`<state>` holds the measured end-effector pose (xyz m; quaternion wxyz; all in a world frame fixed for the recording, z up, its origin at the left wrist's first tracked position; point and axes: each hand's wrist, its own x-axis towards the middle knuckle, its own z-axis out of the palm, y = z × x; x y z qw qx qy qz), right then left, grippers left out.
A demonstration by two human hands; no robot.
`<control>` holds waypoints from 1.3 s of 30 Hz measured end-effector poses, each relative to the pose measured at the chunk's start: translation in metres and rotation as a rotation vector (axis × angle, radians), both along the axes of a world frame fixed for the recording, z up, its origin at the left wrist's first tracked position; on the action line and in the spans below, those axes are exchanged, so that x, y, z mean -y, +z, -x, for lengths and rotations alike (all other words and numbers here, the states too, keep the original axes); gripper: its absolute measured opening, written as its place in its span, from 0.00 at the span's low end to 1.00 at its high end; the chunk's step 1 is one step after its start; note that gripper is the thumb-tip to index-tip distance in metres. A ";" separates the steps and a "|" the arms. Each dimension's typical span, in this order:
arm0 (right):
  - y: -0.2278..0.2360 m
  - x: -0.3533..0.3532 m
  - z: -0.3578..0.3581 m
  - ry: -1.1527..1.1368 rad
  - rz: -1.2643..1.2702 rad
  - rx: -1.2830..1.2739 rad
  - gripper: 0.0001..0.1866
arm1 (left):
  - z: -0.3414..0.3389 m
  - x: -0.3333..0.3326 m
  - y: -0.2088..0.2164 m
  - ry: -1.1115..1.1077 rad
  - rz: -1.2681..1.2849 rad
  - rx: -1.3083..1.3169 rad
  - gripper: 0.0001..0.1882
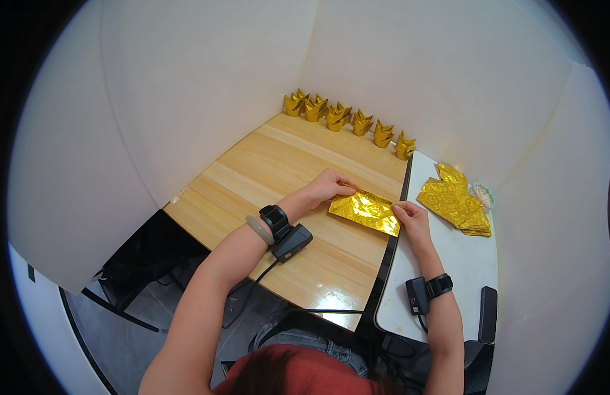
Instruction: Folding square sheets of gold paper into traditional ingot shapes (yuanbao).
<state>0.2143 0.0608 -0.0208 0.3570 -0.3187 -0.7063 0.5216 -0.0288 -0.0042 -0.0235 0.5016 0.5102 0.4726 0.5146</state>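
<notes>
A folded sheet of gold foil paper (365, 211) lies on the wooden table (278, 164). My left hand (328, 186) pinches its upper left edge with the fingertips. My right hand (412, 220) pinches its lower right corner, near the table's right edge. Both wrists carry black strapped devices with cables, and the left wrist also wears a pale bangle.
Several folded gold paper pieces (348, 117) stand in a row along the table's far edge. A stack of gold sheets (455, 201) lies on the white side table (463, 263), with a dark phone-like object (488, 315) near its front. White panels enclose the space.
</notes>
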 end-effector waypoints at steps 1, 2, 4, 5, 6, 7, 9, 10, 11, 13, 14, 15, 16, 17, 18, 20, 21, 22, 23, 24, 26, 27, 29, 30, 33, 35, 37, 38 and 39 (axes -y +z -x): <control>0.000 0.001 -0.001 -0.003 -0.022 -0.004 0.09 | -0.001 0.001 0.001 0.015 0.009 -0.017 0.11; 0.001 0.002 0.000 -0.002 -0.043 -0.008 0.09 | 0.000 0.002 0.002 0.033 0.017 -0.035 0.11; 0.000 0.001 0.000 -0.008 -0.063 -0.008 0.09 | 0.003 0.000 0.001 0.030 0.007 -0.046 0.11; 0.000 0.001 0.000 -0.016 -0.084 -0.006 0.09 | 0.004 -0.001 0.000 0.023 -0.004 -0.057 0.11; 0.000 0.000 0.000 -0.016 -0.084 -0.006 0.09 | 0.004 -0.001 0.000 0.023 -0.004 -0.057 0.11; 0.000 0.001 -0.001 -0.022 -0.080 -0.008 0.09 | 0.005 -0.002 -0.001 0.028 0.001 -0.043 0.11; 0.000 0.000 -0.001 -0.028 -0.080 -0.012 0.09 | 0.008 -0.003 -0.003 0.033 0.003 -0.030 0.11; 0.000 -0.002 -0.003 -0.028 -0.043 -0.031 0.11 | 0.010 -0.003 -0.003 0.025 -0.003 -0.022 0.10; 0.003 0.000 -0.001 -0.027 -0.005 -0.049 0.13 | 0.011 -0.002 -0.002 0.019 -0.008 -0.013 0.09; 0.009 0.007 0.002 -0.013 0.007 -0.070 0.15 | 0.013 -0.001 0.001 0.046 -0.007 0.067 0.09; 0.013 0.011 0.003 -0.003 0.020 -0.091 0.18 | 0.013 0.000 0.002 0.069 -0.005 0.149 0.08; 0.012 0.009 0.002 -0.001 0.020 -0.090 0.18 | 0.013 0.000 0.003 0.071 -0.006 0.150 0.08; 0.010 0.006 0.001 0.022 -0.034 -0.089 0.20 | 0.014 0.000 0.004 0.058 -0.100 0.129 0.08; 0.007 0.003 -0.002 0.043 -0.088 -0.087 0.22 | 0.013 0.000 0.005 0.042 -0.194 0.108 0.09; 0.005 0.001 -0.004 0.042 -0.088 -0.086 0.22 | 0.013 0.001 0.006 0.041 -0.194 0.110 0.09; -0.001 -0.004 -0.006 0.014 -0.097 -0.087 0.22 | 0.014 0.002 0.007 -0.036 -0.423 -0.275 0.15; -0.003 -0.006 -0.006 0.014 -0.097 -0.086 0.22 | 0.013 0.004 0.006 -0.036 -0.423 -0.274 0.15; -0.004 -0.007 -0.007 -0.027 -0.090 -0.095 0.21 | 0.012 0.006 0.004 -0.028 -0.498 -0.573 0.15; -0.004 -0.008 -0.006 -0.067 -0.082 -0.104 0.21 | 0.011 0.007 0.002 -0.018 -0.568 -0.872 0.16; -0.004 -0.008 -0.007 -0.068 -0.082 -0.103 0.21 | 0.011 0.007 0.002 -0.019 -0.568 -0.871 0.16; -0.004 -0.007 -0.005 -0.056 -0.108 -0.088 0.17 | 0.012 0.007 0.002 0.052 -0.560 -0.668 0.15; -0.004 -0.006 -0.004 -0.054 -0.107 -0.089 0.17 | 0.015 0.006 0.003 0.053 -0.558 -0.669 0.15; -0.001 -0.002 -0.002 0.045 -0.196 0.069 0.13 | 0.017 0.005 0.005 -0.067 -0.376 -0.356 0.12; 0.000 0.001 -0.002 0.043 -0.195 0.070 0.13 | 0.015 0.005 0.004 -0.069 -0.376 -0.355 0.12; 0.008 0.012 0.001 0.183 -0.240 0.220 0.13 | 0.005 0.006 0.001 -0.259 -0.220 -0.382 0.09; 0.013 0.017 0.003 0.260 -0.580 0.465 0.15 | 0.003 0.005 -0.001 -0.221 -0.397 -0.721 0.09; 0.010 0.013 0.003 0.249 -0.603 0.459 0.16 | 0.003 0.003 0.000 -0.207 -0.382 -0.791 0.11; 0.008 0.011 0.004 0.239 -0.627 0.450 0.18 | 0.004 0.001 -0.001 -0.191 -0.367 -0.862 0.13; 0.007 0.010 0.005 0.239 -0.628 0.451 0.18 | 0.005 0.001 -0.002 -0.190 -0.367 -0.862 0.13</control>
